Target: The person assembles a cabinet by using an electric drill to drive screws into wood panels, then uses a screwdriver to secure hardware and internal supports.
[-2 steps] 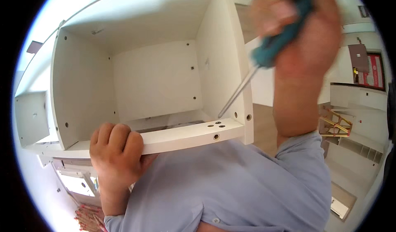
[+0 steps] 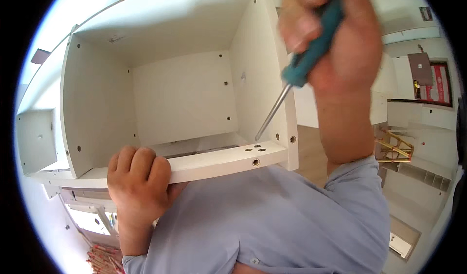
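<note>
A white cabinet carcass [image 2: 185,94] stands in front of me, its inside facing me. Along its near edge runs a white front rail [image 2: 214,166], which my left hand [image 2: 138,176] grips near its left part, fingers curled over the top. My right hand [image 2: 348,50], slightly blurred, is wrapped round the teal handle of a screwdriver [image 2: 311,50]. Its metal shaft slants down to the left. The tip is close to a cluster of small dark holes on the rail, beside the right side panel [image 2: 265,79]; I cannot tell whether it touches.
Thin sticks [image 2: 104,259] lie bundled at the lower left. On the right are a yellow wooden frame [image 2: 396,150], a shelf unit with compartments [image 2: 428,174] and a wall cabinet with a brown door [image 2: 419,69]. Another white box section [image 2: 36,140] adjoins at the far left.
My right hand has swung left with the screwdriver, while its tip has shifted only slightly. My left hand keeps its grip on the rail.
</note>
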A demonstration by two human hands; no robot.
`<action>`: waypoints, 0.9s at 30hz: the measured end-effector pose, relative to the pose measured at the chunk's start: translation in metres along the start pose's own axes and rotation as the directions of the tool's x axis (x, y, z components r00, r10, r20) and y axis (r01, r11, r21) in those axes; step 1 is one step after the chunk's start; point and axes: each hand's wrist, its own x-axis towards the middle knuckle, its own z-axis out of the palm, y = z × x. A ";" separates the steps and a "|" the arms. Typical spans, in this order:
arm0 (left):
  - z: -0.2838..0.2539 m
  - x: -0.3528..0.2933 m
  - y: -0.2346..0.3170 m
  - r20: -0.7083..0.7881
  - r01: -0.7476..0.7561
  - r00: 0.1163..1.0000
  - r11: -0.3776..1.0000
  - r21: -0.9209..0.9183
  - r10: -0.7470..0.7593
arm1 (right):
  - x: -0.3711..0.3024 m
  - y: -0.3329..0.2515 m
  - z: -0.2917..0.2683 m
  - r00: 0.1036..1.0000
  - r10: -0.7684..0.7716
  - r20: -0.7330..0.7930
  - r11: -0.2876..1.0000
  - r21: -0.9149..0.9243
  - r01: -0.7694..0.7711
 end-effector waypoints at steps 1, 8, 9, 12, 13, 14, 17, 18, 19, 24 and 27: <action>0.000 -0.001 0.000 -0.011 -0.004 1.000 1.000 -0.002 0.004 | 0.000 0.005 0.002 1.000 0.008 -0.007 1.000 -0.020 -0.008; -0.002 0.002 -0.003 0.065 0.002 0.998 0.999 -0.042 0.001 | -0.002 0.021 0.008 0.960 0.183 -0.214 0.981 -0.027 -0.193; -0.003 0.002 -0.004 0.105 0.006 0.994 0.999 -0.040 -0.002 | -0.003 0.024 0.009 0.950 0.209 -0.230 0.977 0.001 -0.214; -0.003 0.000 -0.006 0.184 0.010 0.983 1.000 -0.029 -0.004 | -0.003 0.032 0.007 0.944 0.249 -0.215 0.967 0.012 -0.253; -0.002 -0.003 -0.007 0.183 0.007 0.983 1.000 -0.023 -0.003 | -0.001 0.034 0.008 0.939 0.277 -0.205 0.960 0.015 -0.280; -0.002 -0.005 -0.008 0.180 0.004 0.984 1.000 -0.017 -0.001 | 0.005 0.031 0.010 0.917 0.331 -0.222 0.943 0.040 -0.331; -0.002 -0.006 -0.007 0.207 0.026 0.978 1.000 -0.011 -0.023 | 0.009 0.040 -0.012 0.920 0.341 -0.193 0.940 0.072 -0.334; -0.002 -0.005 -0.007 0.202 0.020 0.979 1.000 -0.014 -0.017 | 0.007 0.044 -0.018 0.926 0.330 -0.185 0.944 0.077 -0.321; -0.002 -0.004 -0.008 0.196 0.016 0.980 1.000 -0.017 -0.012 | 0.005 0.047 -0.019 0.932 0.318 -0.177 0.948 0.082 -0.308; -0.003 -0.005 -0.006 0.177 0.006 0.984 0.999 -0.043 0.002 | 0.002 0.040 0.002 0.922 0.340 -0.184 0.931 -0.074 -0.358; -0.005 -0.006 -0.005 0.110 -0.012 0.994 0.998 -0.055 0.018 | 0.013 0.057 0.017 0.909 0.368 -0.195 0.803 -0.427 -0.417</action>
